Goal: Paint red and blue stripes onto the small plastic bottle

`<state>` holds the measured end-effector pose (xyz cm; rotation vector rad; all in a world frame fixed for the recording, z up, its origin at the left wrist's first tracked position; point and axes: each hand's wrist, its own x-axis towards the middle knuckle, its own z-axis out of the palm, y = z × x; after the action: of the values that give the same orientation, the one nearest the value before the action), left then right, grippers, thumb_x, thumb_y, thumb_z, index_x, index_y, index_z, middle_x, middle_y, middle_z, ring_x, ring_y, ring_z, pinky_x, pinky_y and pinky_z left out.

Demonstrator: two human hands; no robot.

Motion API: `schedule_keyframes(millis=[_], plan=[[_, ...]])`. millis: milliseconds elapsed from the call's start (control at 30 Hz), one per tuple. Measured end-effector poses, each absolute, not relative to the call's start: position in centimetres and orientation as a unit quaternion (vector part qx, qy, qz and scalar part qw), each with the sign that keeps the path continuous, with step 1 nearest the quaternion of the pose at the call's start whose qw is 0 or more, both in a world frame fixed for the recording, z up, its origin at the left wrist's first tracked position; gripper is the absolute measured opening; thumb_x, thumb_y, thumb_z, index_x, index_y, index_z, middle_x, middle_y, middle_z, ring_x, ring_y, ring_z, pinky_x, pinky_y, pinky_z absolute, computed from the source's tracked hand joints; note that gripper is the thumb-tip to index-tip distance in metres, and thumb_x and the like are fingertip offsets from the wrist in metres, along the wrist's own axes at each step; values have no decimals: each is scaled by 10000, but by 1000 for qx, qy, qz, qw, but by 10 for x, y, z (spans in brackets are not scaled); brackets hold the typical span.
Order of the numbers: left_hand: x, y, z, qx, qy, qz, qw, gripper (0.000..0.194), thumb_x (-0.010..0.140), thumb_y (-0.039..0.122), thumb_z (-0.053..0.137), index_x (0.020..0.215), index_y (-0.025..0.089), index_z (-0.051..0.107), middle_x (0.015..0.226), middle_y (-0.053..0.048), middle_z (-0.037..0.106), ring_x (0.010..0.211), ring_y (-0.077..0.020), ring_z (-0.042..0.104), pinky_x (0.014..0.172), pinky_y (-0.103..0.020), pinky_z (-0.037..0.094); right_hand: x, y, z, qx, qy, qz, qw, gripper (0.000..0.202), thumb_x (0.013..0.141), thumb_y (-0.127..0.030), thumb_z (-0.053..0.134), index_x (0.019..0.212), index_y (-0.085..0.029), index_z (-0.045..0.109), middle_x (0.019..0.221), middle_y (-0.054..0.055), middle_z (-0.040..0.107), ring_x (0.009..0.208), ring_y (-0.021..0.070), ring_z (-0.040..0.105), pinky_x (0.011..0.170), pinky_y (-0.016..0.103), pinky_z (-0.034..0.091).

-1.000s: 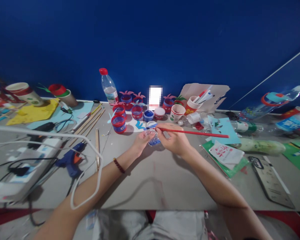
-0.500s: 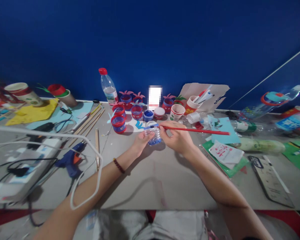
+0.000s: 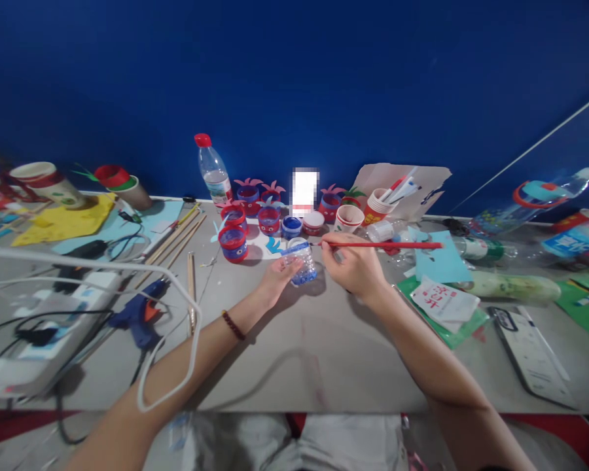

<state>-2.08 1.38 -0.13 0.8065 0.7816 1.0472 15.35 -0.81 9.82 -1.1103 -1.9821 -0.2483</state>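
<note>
My left hand (image 3: 275, 280) is closed around a clear plastic bottle piece (image 3: 306, 271), tilted, with blue paint along its upper rim and blue near its lower end. Pinched in my right hand (image 3: 356, 269) is a long red-handled paintbrush (image 3: 402, 245), lying almost level. Its tip points toward the bottle piece, with a small gap between them. Just behind stand an open pot of blue paint (image 3: 291, 227) and a white-topped paint pot (image 3: 313, 222). To the left sits a red-and-blue painted cup (image 3: 233, 244) with stuck-on eyes.
More painted cups with paper leaves, a red-capped bottle (image 3: 211, 170) and paper cups (image 3: 349, 218) line the wall. At left are a glue gun (image 3: 141, 314), sticks and a power strip (image 3: 69, 333) with a looping white cable. A phone (image 3: 533, 356) and plastic bottles lie right.
The paintbrush has drawn back to the right, off the bottle piece's rim. A blue band now shows more fully along that rim. My left hand has barely moved.
</note>
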Motion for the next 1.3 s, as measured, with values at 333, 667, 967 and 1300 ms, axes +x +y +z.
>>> schedule_keyframes(millis=[333,667,967,1300], plan=[[-20,10,6,385,346,464,719,538,653,486,876,1042,136,748,975,-90,761,876,-190,676,832,-316,495,141,-16,98,-384,-801,-62,455,148,908,-153,531,875,-187,671,789,72,752,732,209,708,691,317,562],[-19,11,3,384,350,470,714,503,655,461,878,1022,143,747,978,-82,763,869,-191,682,819,-308,502,137,-19,102,-342,-793,-14,504,161,886,-113,566,881,-199,703,778,54,757,727,202,717,688,315,576],[-20,13,3,371,347,468,723,507,634,489,889,958,135,727,926,-77,758,850,-185,686,830,-316,511,145,-9,107,-367,-776,16,512,175,882,-98,544,794,-181,671,757,48,751,635,167,700,616,277,575],[-20,12,7,353,325,476,737,488,613,501,899,912,153,730,890,-66,749,874,-204,692,906,-367,503,155,-4,104,-413,-769,-47,486,169,863,-130,536,766,-211,648,741,36,748,615,180,687,599,302,563]])
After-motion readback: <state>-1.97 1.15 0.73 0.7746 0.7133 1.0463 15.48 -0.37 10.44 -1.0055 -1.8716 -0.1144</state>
